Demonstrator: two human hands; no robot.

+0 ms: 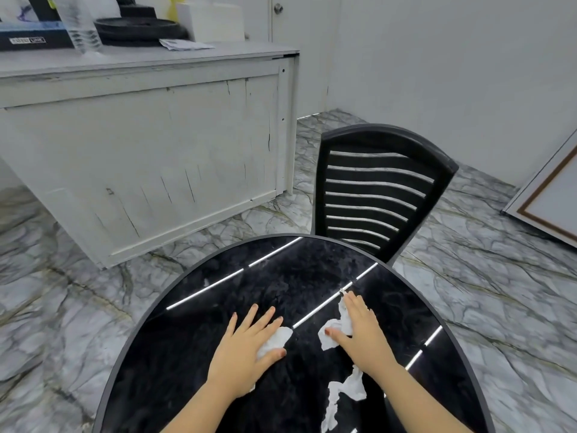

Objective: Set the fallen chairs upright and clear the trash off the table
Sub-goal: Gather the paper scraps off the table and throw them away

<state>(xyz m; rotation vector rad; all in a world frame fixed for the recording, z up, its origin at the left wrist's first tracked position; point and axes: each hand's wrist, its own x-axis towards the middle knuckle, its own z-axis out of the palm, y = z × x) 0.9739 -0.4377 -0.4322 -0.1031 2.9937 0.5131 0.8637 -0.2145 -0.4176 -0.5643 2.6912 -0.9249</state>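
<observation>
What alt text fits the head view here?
Both hands press flat on crumpled white tissues on a round black marble-look table: left hand on one tissue, right hand on another, a third torn tissue lying near the right forearm. An upright black slatted chair stands at the far edge.

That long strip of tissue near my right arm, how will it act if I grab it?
The tissue strip looks crumpled and thin, so it is probably floppy and very light. Its ragged, narrow parts suggest it may tear if pulled. On the glossy table it would likely slide easily.
</observation>
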